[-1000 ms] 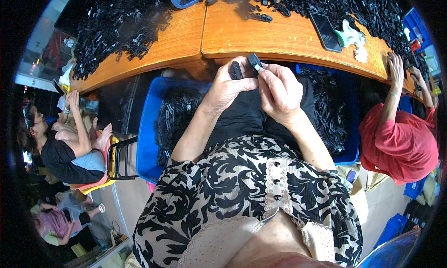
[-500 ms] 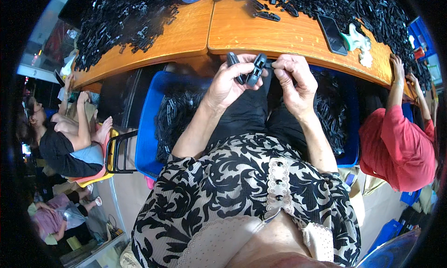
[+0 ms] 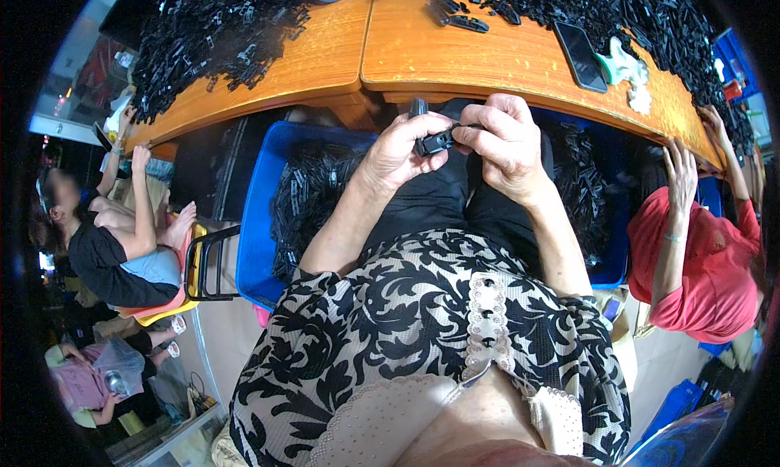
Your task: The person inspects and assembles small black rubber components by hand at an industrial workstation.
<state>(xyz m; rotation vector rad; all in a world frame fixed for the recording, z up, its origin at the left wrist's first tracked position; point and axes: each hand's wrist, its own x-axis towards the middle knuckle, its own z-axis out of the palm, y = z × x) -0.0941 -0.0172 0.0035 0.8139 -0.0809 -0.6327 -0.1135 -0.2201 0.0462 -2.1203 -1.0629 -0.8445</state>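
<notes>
My left hand (image 3: 398, 157) is closed round black plastic pieces above my lap. One, a black plastic clip (image 3: 435, 143), lies between its thumb and fingers; the tip of a second black piece (image 3: 418, 107) sticks up behind the thumb. My right hand (image 3: 508, 146) is closed at the clip's right end, thumb and fingers pinched together there. Its curled fingers hide whatever small part may be in that pinch. Both hands are just in front of the table's near edge.
An orange wooden table (image 3: 487, 65) carries heaps of black plastic parts (image 3: 219, 41), a phone (image 3: 579, 57) and a white-and-green item (image 3: 626, 69). Blue bins (image 3: 253, 215) holding black parts flank my legs. Someone in red (image 3: 699, 264) works at right; a seated person (image 3: 122, 248) is at left.
My right hand has moved left onto the clip, and the clip has turned from upright to nearly level. The person in red has shifted their arms.
</notes>
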